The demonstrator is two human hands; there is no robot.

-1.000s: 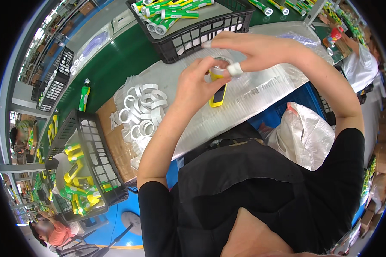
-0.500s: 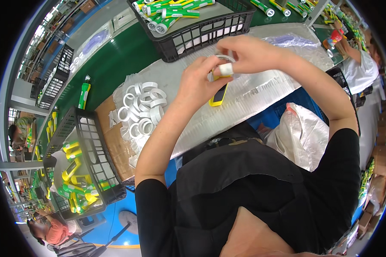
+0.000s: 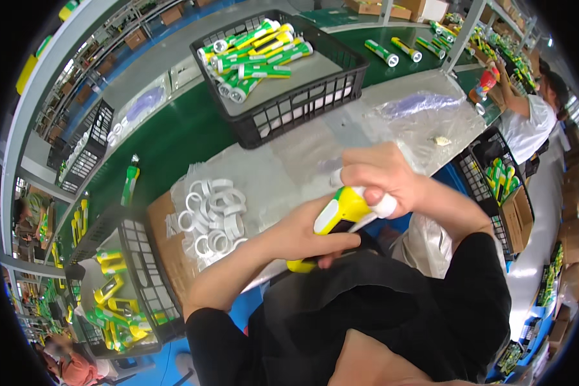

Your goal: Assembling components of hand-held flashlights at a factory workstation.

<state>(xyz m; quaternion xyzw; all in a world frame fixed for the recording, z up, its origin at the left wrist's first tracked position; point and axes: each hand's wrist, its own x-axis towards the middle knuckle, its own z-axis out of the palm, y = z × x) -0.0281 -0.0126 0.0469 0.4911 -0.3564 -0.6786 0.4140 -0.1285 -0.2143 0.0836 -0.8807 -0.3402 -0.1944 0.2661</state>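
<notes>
My left hand is closed around a yellow and green flashlight, tilted close to my front. At the flashlight's upper right end, my right hand grips with curled fingers. White wraps show on its fingers. That end is largely hidden by the fingers, so I cannot tell whether a white ring sits on it. A heap of loose white rings lies on the plastic-covered bench, left of my hands.
A black crate of green and yellow flashlights stands beyond my hands. Another crate holds more at the left. Several flashlights lie on the green belt. A co-worker sits at the far right, near a crate and an open carton.
Both hands have come down and nearer to my body with the flashlight, which now points up and right. My view has shifted, so the bench sits lower in it.
</notes>
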